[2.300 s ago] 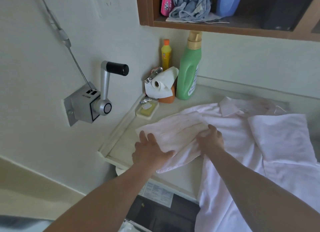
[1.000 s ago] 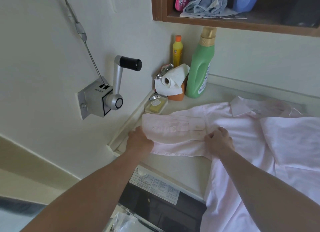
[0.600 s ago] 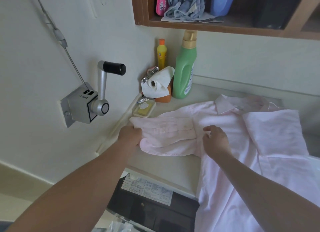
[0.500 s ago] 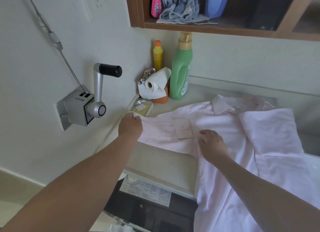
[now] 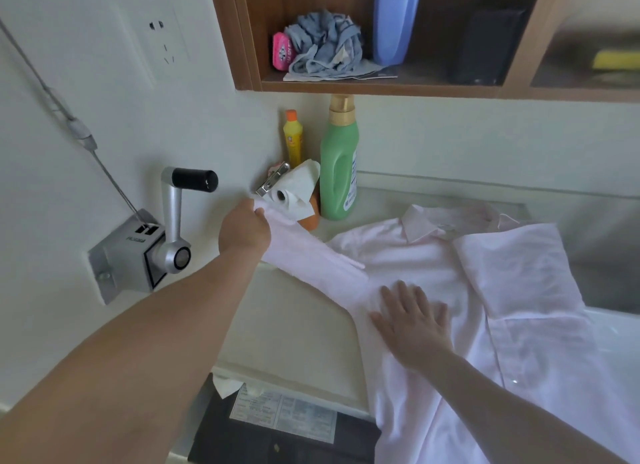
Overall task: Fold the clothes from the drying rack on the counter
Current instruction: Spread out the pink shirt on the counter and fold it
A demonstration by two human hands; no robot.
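Your left hand (image 5: 244, 231) is closed around the cuff end of the sleeve (image 5: 311, 256), holding it stretched out toward the back left corner and lifted off the counter (image 5: 294, 325). The sleeve runs taut from your fist down to the shoulder of the pink shirt (image 5: 433, 273). Your right hand (image 5: 412, 321) lies flat on the shirt just where the sleeve joins the body, fingers spread wide and pressing the cloth down, gripping nothing.

The shirt lies spread on the counter with its collar toward the back wall; its other sleeve is folded over the body on the right side, and the lower part hangs over the front edge of the counter.

Just behind your left fist stands a paper roll (image 5: 294, 193), with a green bottle (image 5: 339, 176) beside it and a small yellow bottle (image 5: 293, 138) in the corner. A metal crank (image 5: 173, 228) with a black handle is fixed to the wall on the left. Above, a wooden shelf (image 5: 381, 86) holds a bundled grey cloth (image 5: 325, 44).
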